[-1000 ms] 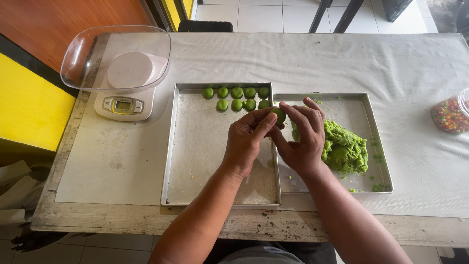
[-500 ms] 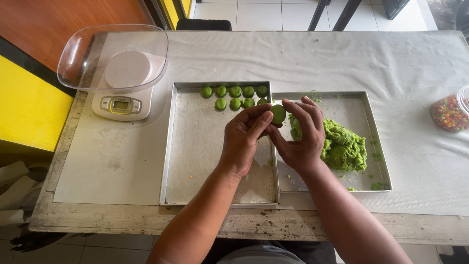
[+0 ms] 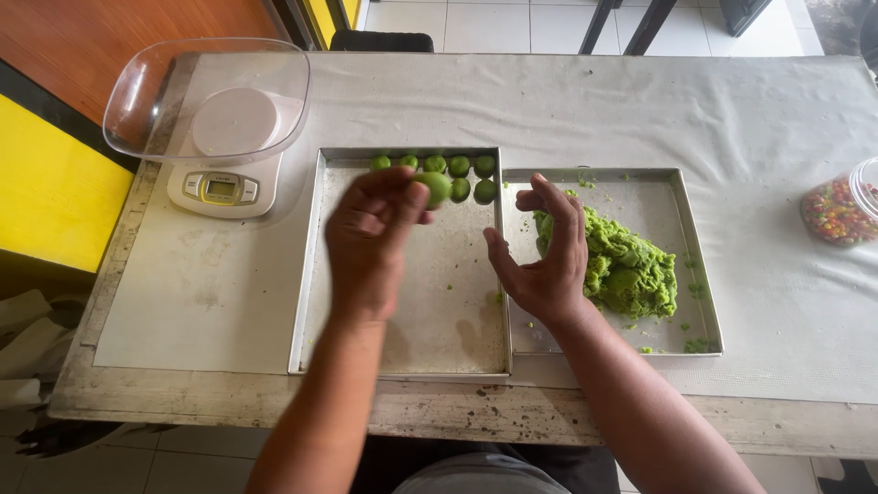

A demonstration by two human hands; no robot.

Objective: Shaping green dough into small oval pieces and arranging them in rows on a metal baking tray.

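Far left: kitchen scale [image 3: 219, 187] under a clear bowl [image 3: 206, 96]. Next, left tray [image 3: 402, 316], green dough balls [image 3: 457, 166] lined along its far edge. Above it, left hand [image 3: 370, 242], fingertips pinching a green ball [image 3: 436, 187], slightly blurred. Right hand [image 3: 544, 256] open, fingers spread, empty, over the tray seam. Right tray [image 3: 677, 220] holding the green dough mound [image 3: 626, 265]. Far right: candy jar [image 3: 841, 206].

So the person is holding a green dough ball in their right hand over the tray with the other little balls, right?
Not quite: the head view shows the green dough ball pinched in the left hand, not the right. The right hand is open and holds nothing, beside the dough pile. The rest is right: the ball is over the tray with the other little balls.
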